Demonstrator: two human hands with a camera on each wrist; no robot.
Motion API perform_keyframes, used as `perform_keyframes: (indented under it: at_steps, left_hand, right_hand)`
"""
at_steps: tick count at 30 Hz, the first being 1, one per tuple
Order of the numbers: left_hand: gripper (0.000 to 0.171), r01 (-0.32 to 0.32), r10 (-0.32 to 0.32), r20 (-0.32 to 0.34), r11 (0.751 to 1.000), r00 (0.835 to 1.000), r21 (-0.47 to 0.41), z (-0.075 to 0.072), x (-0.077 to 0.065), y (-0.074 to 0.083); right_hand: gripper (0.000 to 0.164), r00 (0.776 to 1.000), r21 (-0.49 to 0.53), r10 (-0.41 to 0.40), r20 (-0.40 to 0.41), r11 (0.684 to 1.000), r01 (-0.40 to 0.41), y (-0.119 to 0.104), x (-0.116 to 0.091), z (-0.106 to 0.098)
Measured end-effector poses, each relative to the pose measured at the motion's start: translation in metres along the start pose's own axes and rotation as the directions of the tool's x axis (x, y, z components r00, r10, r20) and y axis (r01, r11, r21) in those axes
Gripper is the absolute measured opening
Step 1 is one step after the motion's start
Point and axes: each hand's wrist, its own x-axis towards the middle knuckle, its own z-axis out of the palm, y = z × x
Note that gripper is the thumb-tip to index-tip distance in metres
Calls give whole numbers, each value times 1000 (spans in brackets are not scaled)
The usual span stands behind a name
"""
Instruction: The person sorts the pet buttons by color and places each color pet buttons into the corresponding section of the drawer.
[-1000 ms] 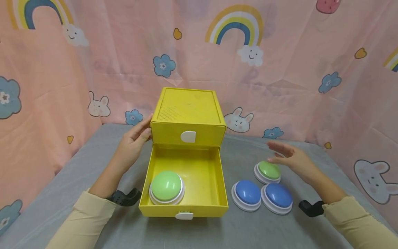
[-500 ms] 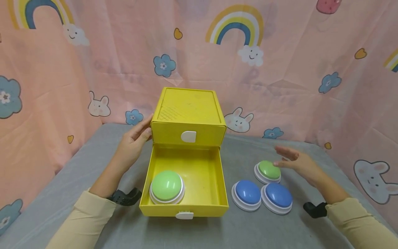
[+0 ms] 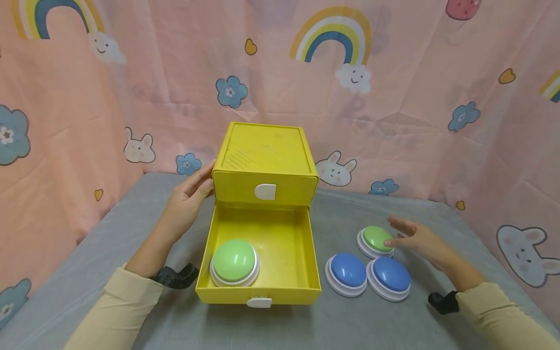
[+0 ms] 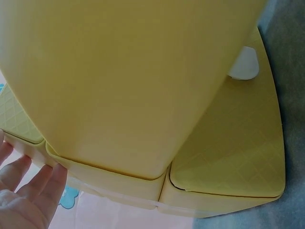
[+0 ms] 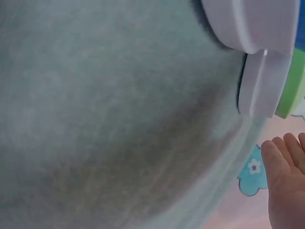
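Observation:
A yellow drawer unit [image 3: 267,148] stands in the middle of the head view, its lower drawer [image 3: 280,262] pulled out. Inside that drawer, at the front left, sits a green dome button [image 3: 234,261] on a white base. My left hand [image 3: 183,204] rests against the unit's left side with fingers extended; the left wrist view shows its fingertips [image 4: 59,171] at the yellow wall. To the right, my right hand [image 3: 422,243] is held with loosely bent fingers beside a second green button [image 3: 378,238], thumb overlapping its edge in the head view. Nothing shows in its grasp.
Two blue dome buttons, the left one [image 3: 348,270] and the right one [image 3: 391,274], lie on the grey cloth [image 3: 332,325] between the drawer and my right forearm. A pink patterned curtain [image 3: 271,97] hangs behind and at both sides.
My right hand has shifted slightly right and come lower, nearer the table beside the green button. The left hand, the drawer and the buttons stay where they were.

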Motion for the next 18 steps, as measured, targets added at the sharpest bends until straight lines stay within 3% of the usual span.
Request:
perform_keyframes:
  at_steps: [10,18]
  left_hand:
    - [50,1,-1,-2,1000,1000,-1,-1,-1,0]
    - [50,6,-6,7,1000,1000,-3,0,-1,1]
  right_hand:
    - [96,1000,-60,0,-8,998,0,2,5,10]
    - [96,1000,-48,-12,0,999,12,4,6,15]
